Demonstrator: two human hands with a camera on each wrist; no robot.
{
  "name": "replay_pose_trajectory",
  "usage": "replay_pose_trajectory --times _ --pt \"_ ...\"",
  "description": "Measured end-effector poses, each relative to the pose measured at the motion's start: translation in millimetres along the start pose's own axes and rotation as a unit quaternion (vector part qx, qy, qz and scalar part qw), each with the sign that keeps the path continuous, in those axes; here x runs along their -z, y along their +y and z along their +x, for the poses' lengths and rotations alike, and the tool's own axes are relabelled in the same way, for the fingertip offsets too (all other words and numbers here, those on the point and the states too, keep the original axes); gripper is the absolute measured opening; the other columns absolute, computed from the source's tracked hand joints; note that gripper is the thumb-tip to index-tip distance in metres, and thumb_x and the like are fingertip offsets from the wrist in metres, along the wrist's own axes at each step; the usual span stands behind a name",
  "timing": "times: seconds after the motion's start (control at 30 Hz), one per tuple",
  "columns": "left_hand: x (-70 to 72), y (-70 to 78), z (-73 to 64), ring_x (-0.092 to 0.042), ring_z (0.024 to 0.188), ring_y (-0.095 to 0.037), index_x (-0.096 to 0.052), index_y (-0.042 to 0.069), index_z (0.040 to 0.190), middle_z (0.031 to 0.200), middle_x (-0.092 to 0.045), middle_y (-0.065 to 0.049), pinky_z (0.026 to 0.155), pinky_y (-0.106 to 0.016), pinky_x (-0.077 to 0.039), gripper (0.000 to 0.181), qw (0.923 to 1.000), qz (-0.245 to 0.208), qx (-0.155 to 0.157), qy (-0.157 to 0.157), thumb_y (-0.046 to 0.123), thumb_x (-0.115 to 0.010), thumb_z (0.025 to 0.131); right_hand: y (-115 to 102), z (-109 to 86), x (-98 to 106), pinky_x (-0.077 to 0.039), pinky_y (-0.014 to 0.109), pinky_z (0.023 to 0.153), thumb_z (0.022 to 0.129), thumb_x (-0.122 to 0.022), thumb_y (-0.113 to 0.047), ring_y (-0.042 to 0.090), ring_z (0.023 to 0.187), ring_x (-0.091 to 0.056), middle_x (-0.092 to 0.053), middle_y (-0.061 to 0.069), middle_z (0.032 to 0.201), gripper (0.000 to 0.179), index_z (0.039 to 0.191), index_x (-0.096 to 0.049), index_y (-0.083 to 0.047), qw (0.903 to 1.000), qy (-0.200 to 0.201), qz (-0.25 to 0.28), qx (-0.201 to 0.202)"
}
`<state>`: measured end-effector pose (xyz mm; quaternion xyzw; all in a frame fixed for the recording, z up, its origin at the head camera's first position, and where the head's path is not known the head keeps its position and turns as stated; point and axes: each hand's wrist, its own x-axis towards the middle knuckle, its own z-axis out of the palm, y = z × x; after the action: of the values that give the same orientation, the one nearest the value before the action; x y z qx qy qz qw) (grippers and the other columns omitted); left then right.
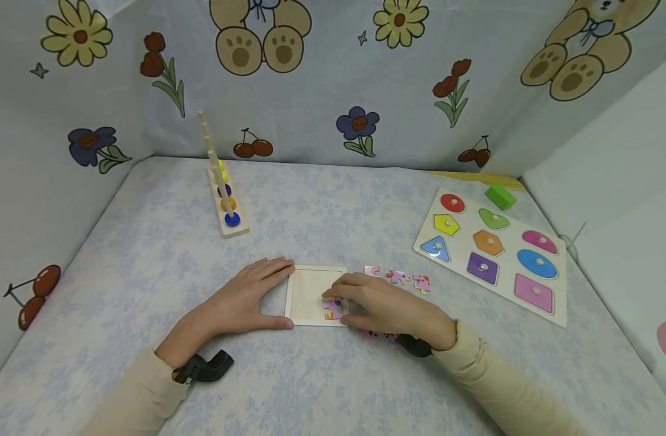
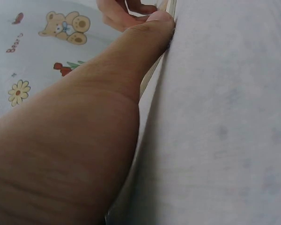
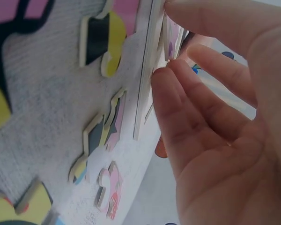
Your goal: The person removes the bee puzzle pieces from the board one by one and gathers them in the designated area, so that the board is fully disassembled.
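A shallow wooden puzzle tray (image 1: 311,297) lies flat on the table. My left hand (image 1: 251,297) rests at its left side, thumb by the lower corner and fingers fairly straight at the upper one; the left wrist view shows the thumb (image 2: 152,33) against the tray's edge. Over the tray's right part, my right hand (image 1: 384,303) pinches a pink jigsaw piece (image 1: 333,309) between thumb and fingers. In the right wrist view that piece (image 3: 171,35) appears edge-on between them. Loose jigsaw pieces (image 1: 422,283) lie right of the tray, some partly hidden by the right hand.
At the right lies a knobbed shape board (image 1: 458,242) with a green block (image 1: 500,197) beyond it. A wooden peg stand (image 1: 240,229) with coloured beads stands at the back left. Patterned cloth (image 1: 311,109) rises behind the table.
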<state>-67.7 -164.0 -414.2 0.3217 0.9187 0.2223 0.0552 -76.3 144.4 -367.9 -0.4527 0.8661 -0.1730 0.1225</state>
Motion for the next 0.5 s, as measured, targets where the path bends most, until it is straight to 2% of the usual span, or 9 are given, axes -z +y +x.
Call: replay_pose_trajectory --times 0.3,0.5 --pt "-1.1 -0.8 0.3 -0.029 0.155 -0.026 -0.035 0.011 0.162 0.167 -0.034 -0.004 0.129 -0.050 -0.020 0.110 1.0000 0.004 0.001 -0.002 0.077 -0.069 0.081 -2.3 1.7 0.5 -0.056 0.018 0.081 0.094 -0.078 -0.019 0.007 0.093 -0.060 -0.059 0.000 0.123 0.035 0.128 -0.072 -0.015 0.9996 0.003 0.026 0.005" --pt "-1.6 -1.1 0.2 -0.029 0.155 -0.026 -0.035 0.011 0.162 0.167 -0.034 -0.004 0.130 -0.050 -0.020 0.110 1.0000 0.005 0.003 -0.004 0.077 -0.070 0.081 -2.4 4.0 3.0 -0.055 0.017 0.080 0.094 -0.078 -0.019 0.008 0.092 -0.060 -0.058 0.001 0.123 0.034 0.128 -0.072 -0.014 0.9995 -0.012 0.029 0.002"
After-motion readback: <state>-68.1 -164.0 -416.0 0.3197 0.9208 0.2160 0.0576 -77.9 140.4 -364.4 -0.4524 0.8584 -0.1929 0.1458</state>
